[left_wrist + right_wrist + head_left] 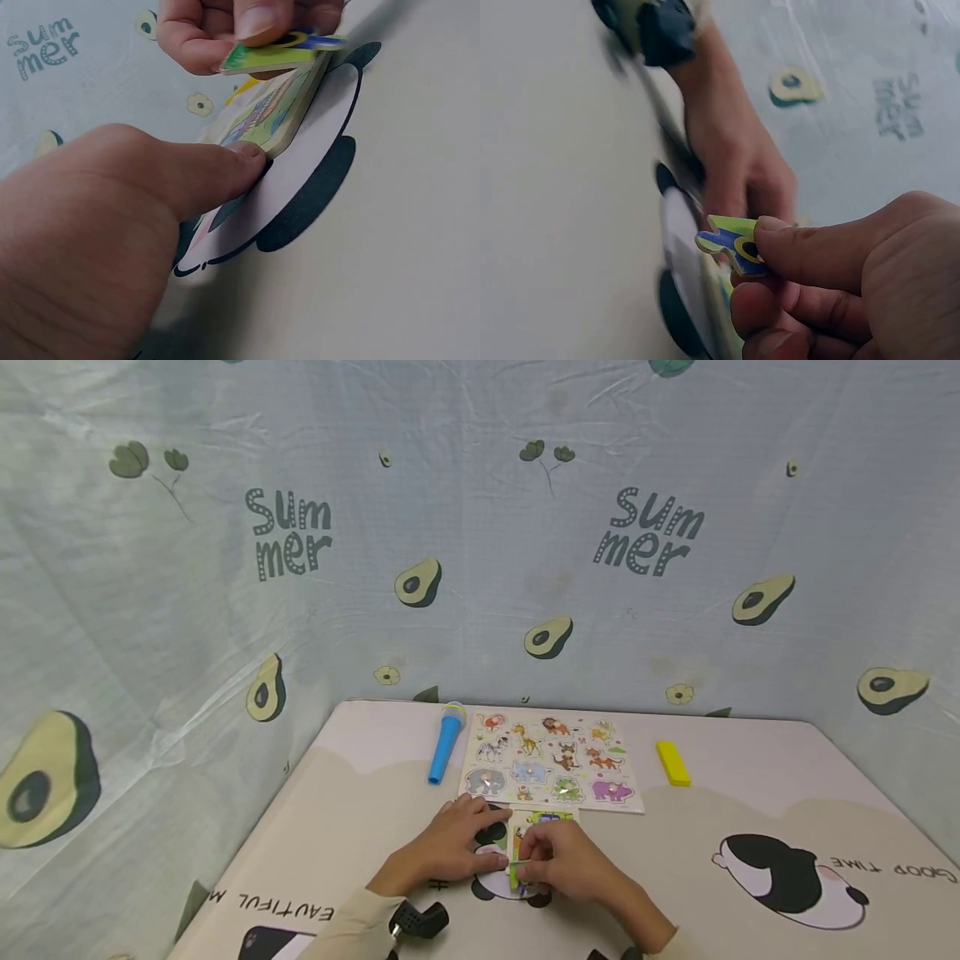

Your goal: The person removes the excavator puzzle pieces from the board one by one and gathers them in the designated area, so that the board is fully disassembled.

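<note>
My right hand pinches a jigsaw piece between thumb and fingers. The piece is green and blue with a yellow ring, and the right wrist view shows its knob sticking out. It is held just above a small puzzle board, tilted in the left wrist view. My left hand lies at the board's left side, its thumb extended and touching a corner of the board. Colourful printed pictures show on the board, but my right hand covers much of it in the head view.
A larger animal puzzle board lies just beyond the small one. To its left is a blue toy microphone, to its right a yellow block. A printed curtain stands behind and beside the table.
</note>
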The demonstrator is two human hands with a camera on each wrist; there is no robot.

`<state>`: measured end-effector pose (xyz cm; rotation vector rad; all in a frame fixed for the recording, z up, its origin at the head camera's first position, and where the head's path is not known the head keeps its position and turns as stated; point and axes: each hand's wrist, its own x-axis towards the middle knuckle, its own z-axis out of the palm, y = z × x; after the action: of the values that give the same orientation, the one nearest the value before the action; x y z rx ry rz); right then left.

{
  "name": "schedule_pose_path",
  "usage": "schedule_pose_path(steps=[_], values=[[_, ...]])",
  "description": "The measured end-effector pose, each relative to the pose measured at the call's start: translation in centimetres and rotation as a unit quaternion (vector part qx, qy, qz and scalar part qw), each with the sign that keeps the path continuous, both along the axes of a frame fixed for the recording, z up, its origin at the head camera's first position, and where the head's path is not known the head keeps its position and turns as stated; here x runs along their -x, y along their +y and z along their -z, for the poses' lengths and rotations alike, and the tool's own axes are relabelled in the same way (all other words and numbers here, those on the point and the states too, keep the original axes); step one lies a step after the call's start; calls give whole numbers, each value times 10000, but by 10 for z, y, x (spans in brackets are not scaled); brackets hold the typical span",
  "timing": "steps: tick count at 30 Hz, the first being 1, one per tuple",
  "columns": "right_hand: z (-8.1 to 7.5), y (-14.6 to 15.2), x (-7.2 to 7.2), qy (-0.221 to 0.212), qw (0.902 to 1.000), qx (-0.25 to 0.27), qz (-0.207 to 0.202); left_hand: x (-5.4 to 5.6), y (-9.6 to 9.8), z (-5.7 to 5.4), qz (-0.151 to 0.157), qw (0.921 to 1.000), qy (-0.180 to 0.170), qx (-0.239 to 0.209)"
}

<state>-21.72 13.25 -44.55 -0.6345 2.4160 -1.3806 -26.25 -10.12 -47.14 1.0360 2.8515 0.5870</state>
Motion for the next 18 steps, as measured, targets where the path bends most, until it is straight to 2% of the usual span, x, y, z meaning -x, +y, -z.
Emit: schedule_pose_path(steps=[2, 9, 13, 18], values=[[-1, 11, 6, 140, 9996, -30, 230, 0, 0, 0, -1, 10000, -45, -17], [-3, 47, 22, 182, 9930, -10, 1169, 1, 0, 0, -112, 9999, -93, 61], [-2, 60, 26, 259, 9855, -44, 1677, 1, 0, 1, -122, 9999, -74, 39], [8, 74, 31, 329, 9741, -180, 2228, 0, 2, 0, -97, 9999, 7, 36]])
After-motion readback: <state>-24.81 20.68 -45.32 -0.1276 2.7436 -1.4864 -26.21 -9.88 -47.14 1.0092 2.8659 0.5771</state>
